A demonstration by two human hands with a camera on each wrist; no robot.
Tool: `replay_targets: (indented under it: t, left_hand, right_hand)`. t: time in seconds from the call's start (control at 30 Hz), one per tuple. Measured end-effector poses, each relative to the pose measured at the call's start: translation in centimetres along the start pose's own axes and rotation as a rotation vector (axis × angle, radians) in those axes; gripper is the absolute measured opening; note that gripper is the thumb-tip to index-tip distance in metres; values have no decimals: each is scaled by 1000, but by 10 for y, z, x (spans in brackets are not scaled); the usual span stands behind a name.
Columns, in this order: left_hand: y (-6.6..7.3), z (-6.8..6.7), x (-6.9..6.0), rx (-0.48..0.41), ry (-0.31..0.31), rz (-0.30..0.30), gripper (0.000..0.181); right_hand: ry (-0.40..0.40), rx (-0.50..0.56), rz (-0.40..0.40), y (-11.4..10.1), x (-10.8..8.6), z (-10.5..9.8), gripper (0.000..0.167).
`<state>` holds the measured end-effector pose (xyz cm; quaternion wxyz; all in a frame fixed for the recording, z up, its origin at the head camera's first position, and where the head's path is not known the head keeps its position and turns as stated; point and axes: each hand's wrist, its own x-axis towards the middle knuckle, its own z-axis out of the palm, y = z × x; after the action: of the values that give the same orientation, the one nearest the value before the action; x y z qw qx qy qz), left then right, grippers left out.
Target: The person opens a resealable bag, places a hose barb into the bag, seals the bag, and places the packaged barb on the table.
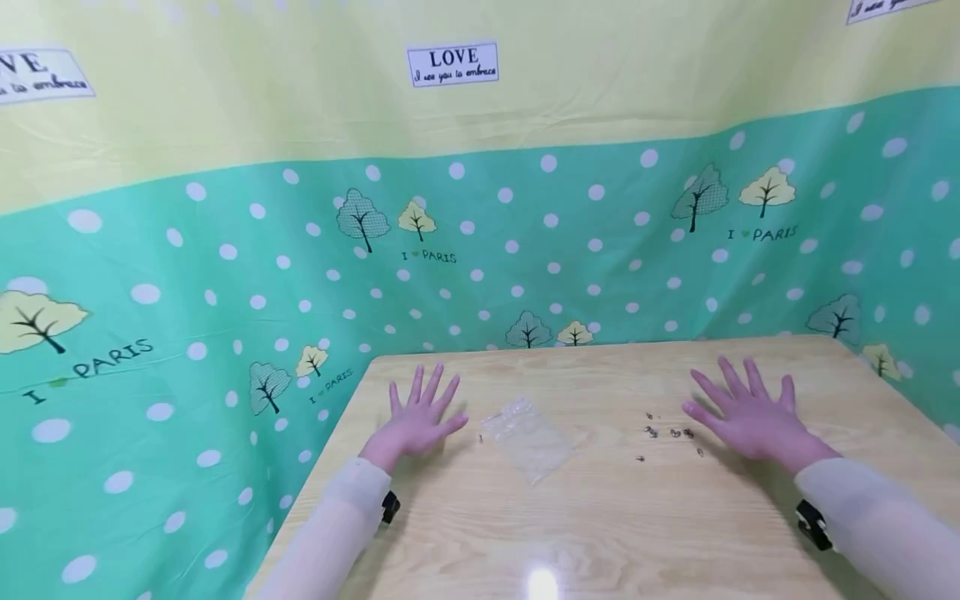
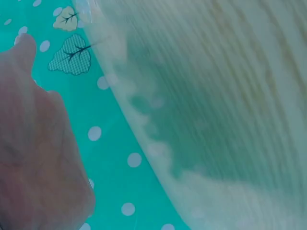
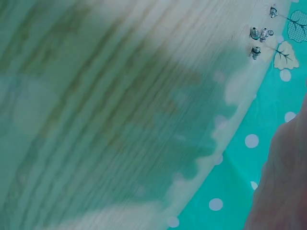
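Observation:
My left hand [image 1: 416, 423] is held over the left side of the table, fingers spread and straight, with nothing in it. Over the right side, my right hand [image 1: 757, 423] is spread the same way and also holds nothing. A clear zip bag [image 1: 528, 442] lies flat between them, nearer the left hand. Several tiny dark metal pieces [image 1: 676, 433] are scattered just left of the right hand; in the right wrist view these metal pieces [image 3: 254, 33] look shiny and silvery, but their exact kind is unclear. One more tiny piece [image 1: 481, 438] lies beside the bag's left edge.
The light wood-grain table [image 1: 570, 525] has a bright light reflection at its front. A green and yellow curtain [image 1: 480, 225] with dots and trees hangs behind the table and along its sides. Each wrist carries a small black device [image 1: 390, 507] below the sleeve.

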<state>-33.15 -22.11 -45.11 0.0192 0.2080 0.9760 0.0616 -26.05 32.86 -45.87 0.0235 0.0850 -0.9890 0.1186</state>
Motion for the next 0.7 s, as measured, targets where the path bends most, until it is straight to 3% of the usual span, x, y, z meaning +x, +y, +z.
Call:
replay_targets:
  t: [0.37,0.7]
  left_hand:
    - [4,9,2,-29,36,32,81]
    - [15,6,9,4,-7,28,78]
  right_hand:
    - [40,2,0,-9,-1,12,82]
    - [38,1,11,-1,-2,13,83]
